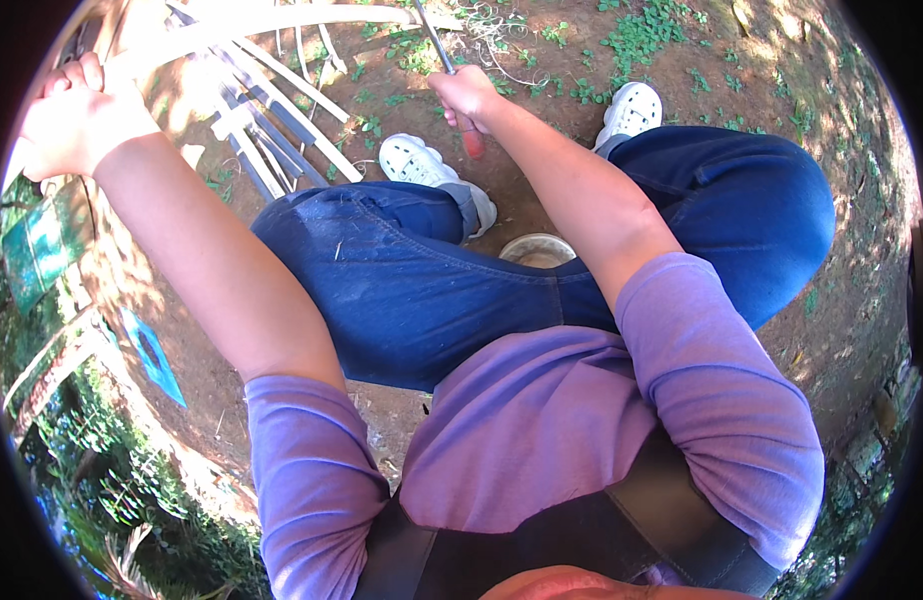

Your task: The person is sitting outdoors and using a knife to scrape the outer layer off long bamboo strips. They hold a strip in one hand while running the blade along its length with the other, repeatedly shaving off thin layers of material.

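My left hand (pixel 72 125) is at the far left with its fingers closed round a long pale wooden strip (pixel 272 27). Bright sun washes out the grip. The strip curves from there to the right along the top of the view. My right hand (pixel 470 98), ahead of me between my shoes, is closed on a knife-like tool (pixel 472 139) with a reddish handle. Its narrow dark blade points up and away, with the tip cut off by the view's top edge. Near the strip's right end, the blade crosses it or passes close by; I cannot tell whether they touch.
Several pale and dark strips (pixel 297 122) lie on the ground beyond my left knee. Thin curly shavings (pixel 497 40) are scattered past the blade. A round pale rim (pixel 538 248) shows between my legs. A blue piece (pixel 154 357) lies at the left. White shoes (pixel 422 162) stand on bare soil.
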The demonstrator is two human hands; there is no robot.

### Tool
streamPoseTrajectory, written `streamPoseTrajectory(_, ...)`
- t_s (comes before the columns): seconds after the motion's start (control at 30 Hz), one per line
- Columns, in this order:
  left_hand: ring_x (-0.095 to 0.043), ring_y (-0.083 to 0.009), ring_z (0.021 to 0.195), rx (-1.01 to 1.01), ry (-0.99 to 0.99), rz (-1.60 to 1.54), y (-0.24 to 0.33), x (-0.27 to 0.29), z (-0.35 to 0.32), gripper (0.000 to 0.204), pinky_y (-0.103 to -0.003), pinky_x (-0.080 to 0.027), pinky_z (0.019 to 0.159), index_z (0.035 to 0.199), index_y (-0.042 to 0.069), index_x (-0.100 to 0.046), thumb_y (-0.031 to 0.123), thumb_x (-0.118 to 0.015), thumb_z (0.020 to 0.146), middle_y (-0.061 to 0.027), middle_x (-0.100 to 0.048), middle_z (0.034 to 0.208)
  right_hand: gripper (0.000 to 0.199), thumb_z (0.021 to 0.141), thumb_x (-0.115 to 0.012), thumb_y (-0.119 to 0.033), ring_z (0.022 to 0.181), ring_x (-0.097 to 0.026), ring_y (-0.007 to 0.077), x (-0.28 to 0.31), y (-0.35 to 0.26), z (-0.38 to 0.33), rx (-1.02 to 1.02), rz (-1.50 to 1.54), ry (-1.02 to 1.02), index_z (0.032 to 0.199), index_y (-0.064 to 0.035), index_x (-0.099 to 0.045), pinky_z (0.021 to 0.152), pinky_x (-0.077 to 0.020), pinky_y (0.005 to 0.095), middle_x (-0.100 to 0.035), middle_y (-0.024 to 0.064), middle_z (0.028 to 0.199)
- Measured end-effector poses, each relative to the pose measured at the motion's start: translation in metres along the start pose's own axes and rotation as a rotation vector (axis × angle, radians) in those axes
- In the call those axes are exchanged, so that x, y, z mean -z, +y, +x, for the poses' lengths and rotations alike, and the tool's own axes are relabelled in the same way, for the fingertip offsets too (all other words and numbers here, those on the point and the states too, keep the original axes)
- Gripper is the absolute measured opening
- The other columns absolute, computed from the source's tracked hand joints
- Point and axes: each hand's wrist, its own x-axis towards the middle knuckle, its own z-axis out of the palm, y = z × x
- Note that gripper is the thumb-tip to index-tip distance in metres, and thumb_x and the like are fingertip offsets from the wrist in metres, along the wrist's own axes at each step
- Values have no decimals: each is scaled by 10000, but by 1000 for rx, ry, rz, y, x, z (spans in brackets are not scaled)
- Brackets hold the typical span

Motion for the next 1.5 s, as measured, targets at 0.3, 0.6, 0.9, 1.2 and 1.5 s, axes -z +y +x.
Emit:
streamPoseTrajectory(0.3,-334,-255,633,82,-77,63,2,14,8,404,-449,-371,623,688,116,-344,505,-401,783,-104,-393,755,428,867,-630,-396,518,-590,169,1,2,3,13,-92,21,714,0,-575,490,-519,339,-598,74,629)
streamPoseTrajectory(0.6,-261,-212,514,109,-25,-64,-4,27,15,370,-371,-336,502,661,107,-301,450,-375,780,-62,-349,645,262,872,-616,-269,471,-538,146,-6,2,-8,-21,-109,65,812,-23,-545,435,-464,322,-547,40,612)
streamPoseTrajectory(0.9,-242,-200,488,89,3,11,8,6,1,329,-352,-318,463,653,119,-279,403,-386,779,-59,-353,637,350,861,-612,-273,508,-623,211,13,40,-8,-129,-155,148,940,66,-654,498,-526,369,-629,116,627)
streamPoseTrajectory(1.2,-205,-184,456,82,3,-74,2,3,0,463,-325,-229,409,665,105,-299,533,-404,810,-49,-319,594,297,857,-647,-307,491,-607,180,-11,13,-18,37,-68,81,808,-16,-620,472,-521,340,-606,72,587)
streamPoseTrajectory(1.5,-205,-143,460,189,9,28,30,-20,-22,235,-267,-254,415,640,113,-306,246,-427,792,-33,-333,583,300,863,-723,-313,469,-540,102,24,-30,24,253,34,304,920,-30,-643,449,-473,286,-583,23,634)
